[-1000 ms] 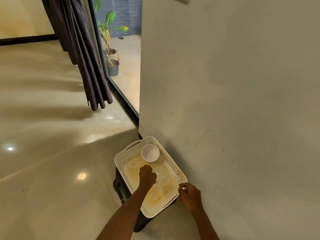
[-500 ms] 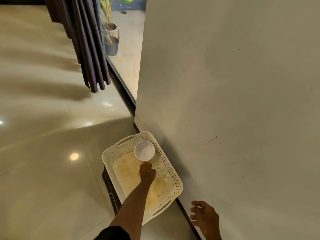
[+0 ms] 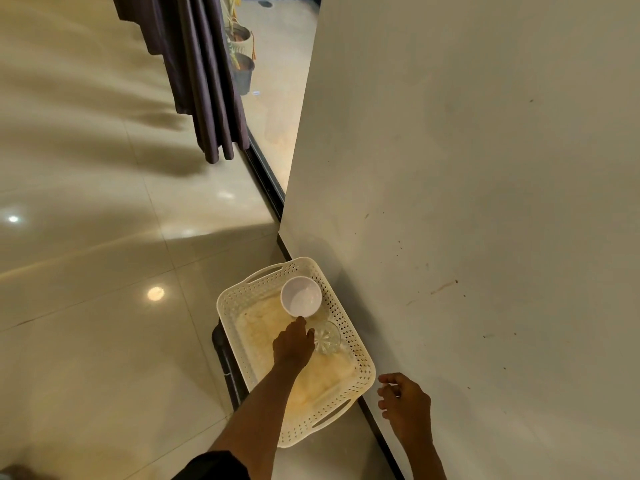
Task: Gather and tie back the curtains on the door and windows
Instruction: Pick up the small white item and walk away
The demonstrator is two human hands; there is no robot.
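The left hand [image 3: 292, 344] reaches down into a white perforated tray [image 3: 362, 365] and grips a clear glass [image 3: 327, 338] by its near rim, with the fingers curled onto it and the thumb pointing up toward a white bowl [image 3: 300, 296]. The bowl stands upright just beyond the glass, in the tray's far corner by the wall, and the two look to be touching or nearly so. A pale yellowish liner [image 3: 259, 327] covers the tray's bottom. The tray rests on a low dark stand [image 3: 221, 344], whose edge shows along the tray's left side, and it is pushed close to the off-white wall [image 3: 467, 202]. The right hand [image 3: 405, 403] hangs in the air just beside the tray's near right corner, in front of the wall. Its fingers are loosely curled and hold nothing, and it touches neither tray nor wall. The dark curtain [image 3: 204, 81] is well apart from both hands, at the top of the view. It hangs in bunched vertical folds against the black frame of the glass door [image 3: 266, 174], its hem clear of the glossy tiled floor [image 3: 86, 306]. Through the glass, potted plants [image 3: 242, 71] stand outside, just behind the curtain's edge.
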